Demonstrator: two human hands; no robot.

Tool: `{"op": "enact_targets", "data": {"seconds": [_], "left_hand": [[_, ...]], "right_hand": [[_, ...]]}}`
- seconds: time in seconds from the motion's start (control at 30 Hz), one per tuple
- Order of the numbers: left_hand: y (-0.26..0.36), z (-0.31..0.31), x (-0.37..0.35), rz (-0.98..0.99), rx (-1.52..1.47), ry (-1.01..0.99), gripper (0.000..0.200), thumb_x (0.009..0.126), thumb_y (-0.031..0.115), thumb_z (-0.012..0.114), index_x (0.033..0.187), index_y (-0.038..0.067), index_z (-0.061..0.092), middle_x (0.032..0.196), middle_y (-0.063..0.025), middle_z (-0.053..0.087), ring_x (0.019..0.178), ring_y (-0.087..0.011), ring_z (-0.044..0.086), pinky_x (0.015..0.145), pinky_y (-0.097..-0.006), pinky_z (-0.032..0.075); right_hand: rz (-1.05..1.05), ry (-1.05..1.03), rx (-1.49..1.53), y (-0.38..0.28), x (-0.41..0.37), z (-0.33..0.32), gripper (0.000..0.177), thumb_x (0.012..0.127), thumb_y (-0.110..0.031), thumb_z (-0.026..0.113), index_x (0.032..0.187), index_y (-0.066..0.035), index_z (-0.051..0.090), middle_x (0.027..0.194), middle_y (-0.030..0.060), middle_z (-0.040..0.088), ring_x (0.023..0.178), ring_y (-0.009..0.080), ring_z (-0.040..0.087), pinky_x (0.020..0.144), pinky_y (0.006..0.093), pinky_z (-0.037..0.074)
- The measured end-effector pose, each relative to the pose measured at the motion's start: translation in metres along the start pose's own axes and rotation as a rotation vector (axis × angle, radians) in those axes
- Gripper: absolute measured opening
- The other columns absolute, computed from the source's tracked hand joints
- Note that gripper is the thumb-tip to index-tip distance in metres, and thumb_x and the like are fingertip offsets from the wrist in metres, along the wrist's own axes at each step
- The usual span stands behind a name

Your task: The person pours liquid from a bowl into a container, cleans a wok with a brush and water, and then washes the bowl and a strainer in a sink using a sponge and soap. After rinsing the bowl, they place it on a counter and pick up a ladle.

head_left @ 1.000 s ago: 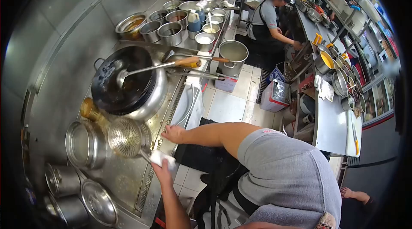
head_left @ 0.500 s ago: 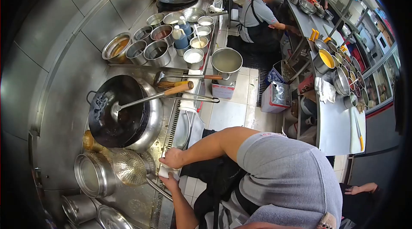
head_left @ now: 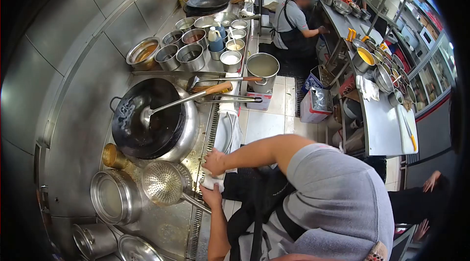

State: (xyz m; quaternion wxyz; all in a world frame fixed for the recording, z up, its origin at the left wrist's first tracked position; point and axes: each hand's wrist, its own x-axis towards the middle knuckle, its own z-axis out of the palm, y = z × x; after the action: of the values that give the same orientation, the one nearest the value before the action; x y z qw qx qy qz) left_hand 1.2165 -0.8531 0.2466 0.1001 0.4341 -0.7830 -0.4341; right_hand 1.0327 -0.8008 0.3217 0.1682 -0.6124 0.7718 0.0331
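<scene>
At the stove's front edge, my left hand (head_left: 212, 196) is closed on a folded white cloth (head_left: 213, 182). Just above it in the view, my right hand (head_left: 214, 161) has its fingers curled at the cloth's other end; some of its fingertips are hidden. A perforated strainer (head_left: 163, 182) rests on the stove beside my hands, its handle passing near my left forearm. Farther back sits a dark wok (head_left: 142, 136), with a wooden-handled ladle (head_left: 188, 101) lying across it.
Metal pots (head_left: 110, 197) stand left of the strainer. Several seasoning containers (head_left: 191, 58) fill the counter beyond the wok. A large pot (head_left: 263, 68) stands in the aisle, where a co-worker (head_left: 291, 21) crouches. A knife (head_left: 410, 136) lies on the right-hand counter.
The view has shifted slightly, moving the stove things rightward in the picture. My right hand's fingers have changed position at the cloth. The co-worker's arm has moved.
</scene>
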Motion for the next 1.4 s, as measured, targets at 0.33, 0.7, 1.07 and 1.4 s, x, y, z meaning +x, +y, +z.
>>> {"op": "enact_targets", "data": {"seconds": [0.33,0.7,1.07,1.4], "left_hand": [[-0.035,-0.004,0.031,-0.045,-0.139,-0.226,0.079,0.073,0.025,0.083,0.133,-0.003,0.04,0.124,-0.0263,0.059,0.113,-0.0388,0.06,0.098,-0.0426,0.044],[-0.019,-0.056,0.031,0.155,-0.075,-0.123,0.08,0.083,0.007,0.07,0.148,0.004,0.024,0.142,-0.0236,0.044,0.126,-0.0344,0.049,0.1,-0.0414,0.044],[0.164,-0.014,-0.004,0.374,-0.373,-0.007,0.075,0.086,-0.003,0.059,0.15,0.009,0.022,0.146,-0.0194,0.039,0.125,-0.0319,0.048,0.099,-0.0395,0.044],[0.233,0.115,-0.031,0.373,-0.326,-0.142,0.065,0.086,-0.001,0.06,0.145,0.005,0.034,0.145,-0.0155,0.041,0.126,-0.0314,0.048,0.097,-0.0414,0.047]], "right_hand": [[-0.218,0.351,0.099,-0.011,-0.182,-0.276,0.036,0.088,-0.031,0.064,0.11,-0.004,0.055,0.097,0.0174,0.063,0.095,0.0381,0.064,0.078,0.0484,0.051],[-0.571,0.835,-0.025,-0.086,-0.319,-0.332,0.028,0.08,-0.023,0.067,0.102,-0.01,0.055,0.079,0.0079,0.056,0.067,0.0253,0.058,0.057,0.0376,0.047],[-0.404,0.834,-0.018,0.001,-0.448,-0.285,0.047,0.079,-0.018,0.066,0.125,-0.015,0.056,0.083,0.0081,0.058,0.061,0.0245,0.058,0.051,0.0366,0.046],[0.81,0.388,0.608,0.23,-0.58,0.012,0.049,0.084,-0.014,0.065,0.131,-0.008,0.054,0.092,0.017,0.064,0.082,0.0362,0.064,0.073,0.0444,0.051]]}}
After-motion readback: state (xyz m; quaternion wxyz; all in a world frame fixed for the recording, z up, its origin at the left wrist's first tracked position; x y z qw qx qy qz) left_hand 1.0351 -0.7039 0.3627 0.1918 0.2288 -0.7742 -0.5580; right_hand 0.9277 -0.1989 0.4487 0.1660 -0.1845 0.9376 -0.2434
